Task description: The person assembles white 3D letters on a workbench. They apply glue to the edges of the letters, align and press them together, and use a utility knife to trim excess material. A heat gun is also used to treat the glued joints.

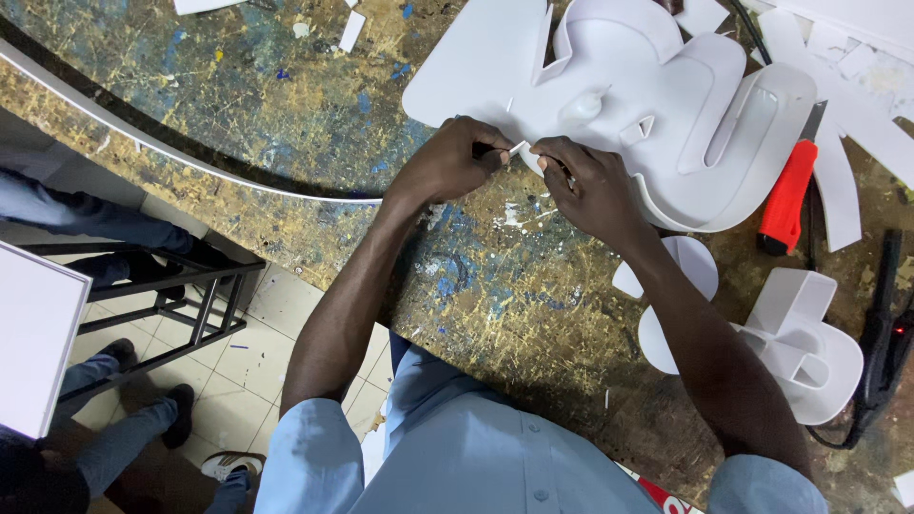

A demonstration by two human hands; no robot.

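Small white strip: thin sliver of foam board, pinched at both ends, held just above the paint-stained workbench, right at the near edge of the large piece. Large white foam-board letter form: flat base with raised curved walls, lying flat on bench, far side. Strip's exact shape hidden by fingers.

workshop, paint-stained bench; foam cutouts
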